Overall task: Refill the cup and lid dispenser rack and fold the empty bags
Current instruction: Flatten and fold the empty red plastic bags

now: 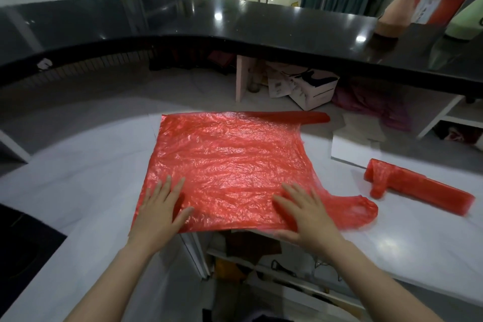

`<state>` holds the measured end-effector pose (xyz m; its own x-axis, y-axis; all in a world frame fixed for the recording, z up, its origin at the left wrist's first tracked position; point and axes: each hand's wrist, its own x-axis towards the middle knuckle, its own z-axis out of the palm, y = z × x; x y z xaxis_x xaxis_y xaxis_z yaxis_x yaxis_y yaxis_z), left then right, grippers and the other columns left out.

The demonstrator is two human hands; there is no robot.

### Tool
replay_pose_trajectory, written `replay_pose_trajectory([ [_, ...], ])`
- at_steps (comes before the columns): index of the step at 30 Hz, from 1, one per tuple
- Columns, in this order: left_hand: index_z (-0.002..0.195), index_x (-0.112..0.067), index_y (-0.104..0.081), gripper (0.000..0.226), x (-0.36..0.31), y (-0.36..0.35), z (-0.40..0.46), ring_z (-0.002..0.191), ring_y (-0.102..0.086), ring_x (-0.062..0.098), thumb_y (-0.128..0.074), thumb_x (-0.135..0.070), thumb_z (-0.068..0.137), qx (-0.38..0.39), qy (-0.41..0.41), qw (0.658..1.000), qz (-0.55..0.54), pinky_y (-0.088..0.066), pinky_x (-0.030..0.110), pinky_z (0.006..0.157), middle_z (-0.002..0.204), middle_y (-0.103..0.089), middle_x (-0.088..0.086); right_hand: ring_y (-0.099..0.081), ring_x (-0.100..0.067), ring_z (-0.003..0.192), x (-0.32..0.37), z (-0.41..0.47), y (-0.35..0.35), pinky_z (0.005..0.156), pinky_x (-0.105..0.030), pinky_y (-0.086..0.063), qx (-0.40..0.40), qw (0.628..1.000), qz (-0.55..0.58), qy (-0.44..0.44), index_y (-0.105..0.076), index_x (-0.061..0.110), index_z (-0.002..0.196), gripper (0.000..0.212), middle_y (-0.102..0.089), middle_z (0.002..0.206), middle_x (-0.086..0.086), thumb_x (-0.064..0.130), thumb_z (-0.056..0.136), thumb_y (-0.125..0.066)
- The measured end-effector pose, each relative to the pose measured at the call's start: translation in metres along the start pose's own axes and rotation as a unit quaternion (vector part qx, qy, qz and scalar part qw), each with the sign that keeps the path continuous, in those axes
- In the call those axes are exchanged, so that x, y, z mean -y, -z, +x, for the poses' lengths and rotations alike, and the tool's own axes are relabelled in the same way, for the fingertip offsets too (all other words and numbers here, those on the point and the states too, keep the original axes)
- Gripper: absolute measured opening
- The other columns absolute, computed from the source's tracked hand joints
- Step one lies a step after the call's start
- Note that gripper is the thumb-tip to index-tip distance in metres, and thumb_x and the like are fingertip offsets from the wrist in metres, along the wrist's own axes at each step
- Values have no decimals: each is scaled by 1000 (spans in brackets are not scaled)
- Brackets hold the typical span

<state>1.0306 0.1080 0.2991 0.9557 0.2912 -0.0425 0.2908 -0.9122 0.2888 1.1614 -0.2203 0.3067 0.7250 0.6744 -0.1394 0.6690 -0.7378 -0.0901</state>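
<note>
White and curved, the table (86, 180) sits below a raised black ledge (235, 23); behind the ledge we note a tiled hall with trolleys and seated people, too far off to describe further. No cup or lid rack appears in this view, so we cannot report on the refill part of the task.

We find one red bag (230, 167) spread flat on the table, its closed bottom to our left and its two handles to the right: one handle lies straight along the far edge, the other curls loosely near the right hand. The near edge of the bag hangs slightly past the table's inner cut-out, above open shelving.

Both hands lie palm down on the bag's near edge, fingers straight and spread, gripping nothing. The left hand (162, 209) presses the near-left corner; the right hand (303, 214) presses further right, its thumb at the hanging edge. We judge this placement deliberate: the film is thin and crinkled, and flat pressure drives out air and stops it sliding before a fold is made.

A second red bag, the roll (415, 188), lies well apart to the right beside a white box (350, 149). We take it as a finished item set clear of the working area.

Our judgement: folding of the flat bag has not begun; a lengthwise fold from the near edge seems likely next.
</note>
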Motion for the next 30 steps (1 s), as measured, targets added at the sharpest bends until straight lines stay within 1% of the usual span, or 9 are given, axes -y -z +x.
replay_pose_trajectory([
  [3, 149, -33, -4, 104, 2, 6, -16, 142, 7, 11, 7, -92, 64, 5, -31, 1000, 0, 8, 29, 116, 153, 2, -9, -4, -20, 146, 6, 4, -7, 116, -42, 5, -8, 999, 33, 9, -18, 45, 148, 88, -9, 159, 8, 83, 73, -42],
  [7, 144, -33, 14, 106, 7, -7, -37, 143, 13, 14, 6, -94, 59, 58, 9, 995, 80, 5, 39, 120, 150, 17, -12, -20, -23, 139, -2, -7, -8, 115, -42, -13, 1, 999, 33, 30, -21, 42, 148, 93, -24, 152, 3, 84, 68, -42],
  [10, 148, -29, 0, 99, -6, -6, -50, 147, -7, 25, -53, -72, 76, 41, -10, 995, 91, -7, 45, 118, 155, 4, -5, -37, -27, 132, -7, -19, -9, 109, -45, -29, -19, 999, 17, 47, -34, 36, 146, 85, -39, 145, -1, 67, 72, -61],
  [11, 148, -22, -18, 104, -12, -5, -52, 142, -27, 33, -76, -55, 69, 26, -29, 995, 88, -20, 50, 114, 156, -16, 3, -45, -28, 126, -7, -25, -8, 105, -46, -37, -37, 998, 15, 55, -42, 32, 142, 83, -47, 139, -2, 64, 70, -67],
  [13, 138, -11, -47, 102, -17, -8, -56, 122, -53, 41, -94, -24, 49, -26, -46, 995, 85, -41, 55, 98, 141, -48, 16, -59, -27, 112, -9, -35, -8, 92, -45, -49, -80, 995, 15, 64, -56, 24, 132, 81, -59, 127, -2, 57, 61, -79],
  [17, 134, -3, -53, 86, -25, -14, -76, 122, -52, 42, -89, -1, 55, -99, 11, 995, 1, -49, 53, 93, 140, -49, 19, -65, -24, 102, -20, -52, -15, 84, -41, -53, -147, 985, 46, 74, -67, 18, 109, 66, -66, 116, -1, 40, 51, -90],
  [21, 115, 2, -66, 74, -30, -32, -99, 104, -63, 43, -85, 16, 45, -174, 3, 985, 5, -46, 51, 88, 122, -62, 23, -66, -27, 96, -31, -63, -19, 82, -46, -52, -199, 973, 91, 78, -71, 18, 91, 43, -67, 108, -3, 18, 53, -90],
  [27, 96, -3, -73, 51, -39, -29, -126, 91, -69, 36, -79, 22, 52, -242, 36, 969, -44, -51, 43, 81, 101, -71, 17, -66, -25, 73, -47, -66, 5, 70, -44, -49, -234, 965, 86, 86, -72, 16, 76, 23, -68, 79, 1, 8, 61, -87],
  [30, 93, -9, -75, 35, -48, -19, -124, 98, -65, 6, -79, 12, 65, -286, 90, 943, -145, -43, 18, 88, 103, -70, 3, -64, -25, 83, -61, -65, 21, 84, -48, -44, -206, 974, 78, 61, -70, 19, 83, 9, -69, 84, 3, 11, 79, -71],
])
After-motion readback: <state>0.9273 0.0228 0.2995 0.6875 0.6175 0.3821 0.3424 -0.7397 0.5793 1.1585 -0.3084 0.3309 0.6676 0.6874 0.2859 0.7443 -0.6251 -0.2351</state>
